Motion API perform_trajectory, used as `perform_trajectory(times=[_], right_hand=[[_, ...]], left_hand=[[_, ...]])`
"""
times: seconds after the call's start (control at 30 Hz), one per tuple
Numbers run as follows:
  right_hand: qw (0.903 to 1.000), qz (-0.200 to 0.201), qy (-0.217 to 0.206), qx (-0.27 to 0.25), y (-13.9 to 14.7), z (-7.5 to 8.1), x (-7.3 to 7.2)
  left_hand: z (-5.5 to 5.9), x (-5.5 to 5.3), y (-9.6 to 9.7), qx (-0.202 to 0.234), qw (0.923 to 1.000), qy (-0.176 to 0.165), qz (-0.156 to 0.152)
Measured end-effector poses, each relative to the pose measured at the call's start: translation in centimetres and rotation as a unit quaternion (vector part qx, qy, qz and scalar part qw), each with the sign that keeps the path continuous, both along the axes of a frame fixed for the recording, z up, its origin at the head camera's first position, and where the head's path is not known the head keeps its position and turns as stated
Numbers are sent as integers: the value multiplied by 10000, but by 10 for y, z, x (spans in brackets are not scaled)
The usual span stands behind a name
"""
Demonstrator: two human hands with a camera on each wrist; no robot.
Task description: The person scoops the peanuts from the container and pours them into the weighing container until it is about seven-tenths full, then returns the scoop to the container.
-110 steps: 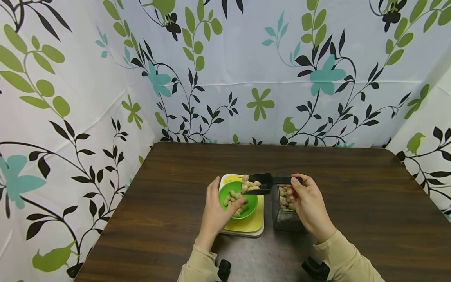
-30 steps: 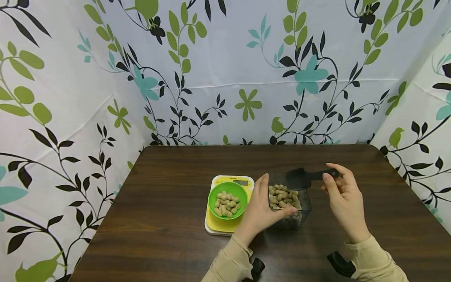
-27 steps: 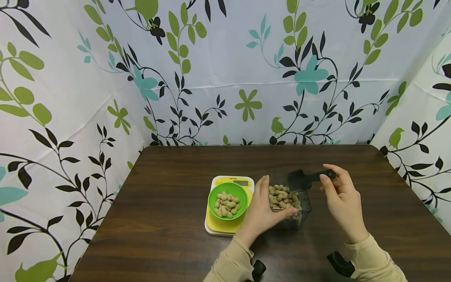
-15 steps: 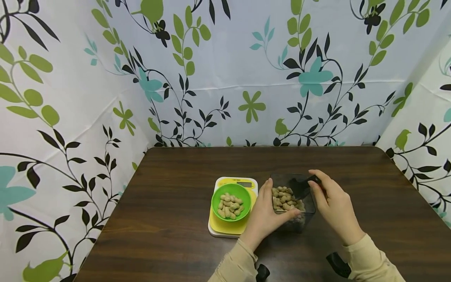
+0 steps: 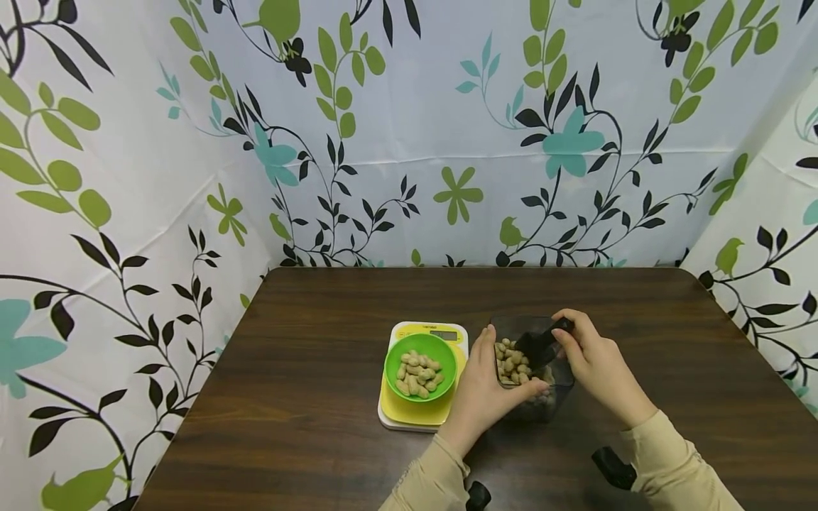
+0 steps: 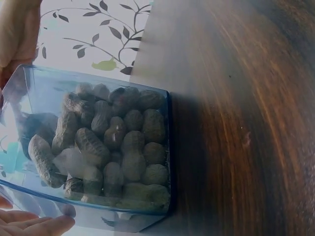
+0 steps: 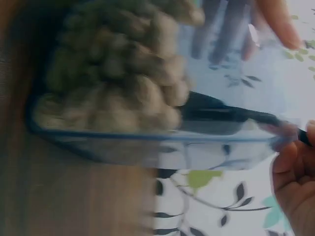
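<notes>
A clear plastic container (image 5: 562, 387) of unshelled peanuts (image 5: 509, 365) stands on the table, its walls see-through in both wrist views. My left hand (image 5: 481, 397) holds its near left corner, fingers along the left side and thumb across the front. In the left wrist view, the peanuts (image 6: 115, 132) fill the lower part. My right hand (image 5: 594, 358) grips the handle of a black scoop (image 5: 538, 348), tilted down into the container. Its blade is partly hidden among the peanuts; in the right wrist view the scoop (image 7: 211, 113) shows through the wall.
Left of the container, a yellow and white kitchen scale (image 5: 409, 413) carries a green bowl (image 5: 412, 341) with peanuts in it. Its small display is unreadable. Beneath everything is a dark wooden table (image 5: 287, 397), with a leaf-patterned curtain (image 5: 383, 135) behind.
From over the green bowl, the scoop has moved right and down into the peanut container. My left hand has left the bowl and now holds the container.
</notes>
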State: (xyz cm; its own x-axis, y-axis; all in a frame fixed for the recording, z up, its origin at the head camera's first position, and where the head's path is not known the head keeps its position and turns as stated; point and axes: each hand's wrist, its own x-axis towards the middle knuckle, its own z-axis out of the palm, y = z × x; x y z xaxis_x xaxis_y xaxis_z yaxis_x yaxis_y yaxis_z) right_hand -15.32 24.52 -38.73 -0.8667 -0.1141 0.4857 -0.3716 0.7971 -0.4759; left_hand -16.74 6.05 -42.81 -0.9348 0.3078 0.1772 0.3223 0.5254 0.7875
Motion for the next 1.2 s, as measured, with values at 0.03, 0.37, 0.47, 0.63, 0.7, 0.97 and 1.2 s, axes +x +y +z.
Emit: perform_trajectory(times=[0.03, 0.37, 0.47, 0.63, 0.7, 0.97, 1.2], right_hand=[[9998, -11, -173, -78, 2, -2, 0], [9962, -342, -492, -639, 9, -14, -1], [9945, -433, -519, -805, 10, -17, -4], [9880, -710, -729, -1161, 9, -25, -7], [9866, -784, -732, -1231, 7, -27, -7], [9890, -456, -822, -1140, 7, -27, -5], [9891, -48, -908, -1155, 12, -26, 1]], left_hand=[[0, 0, 0, 3, 10000, -33, 3], [-2, 1, 0, -31, 9999, -118, -20], [-3, 2, 0, 10, 9999, -107, 7], [-4, 4, 1, -52, 9999, -102, -2], [-4, 5, 1, -55, 9999, -95, -11], [-3, 4, 1, 28, 10000, 30, 7], [-2, 2, -1, 14, 10000, -20, -67]])
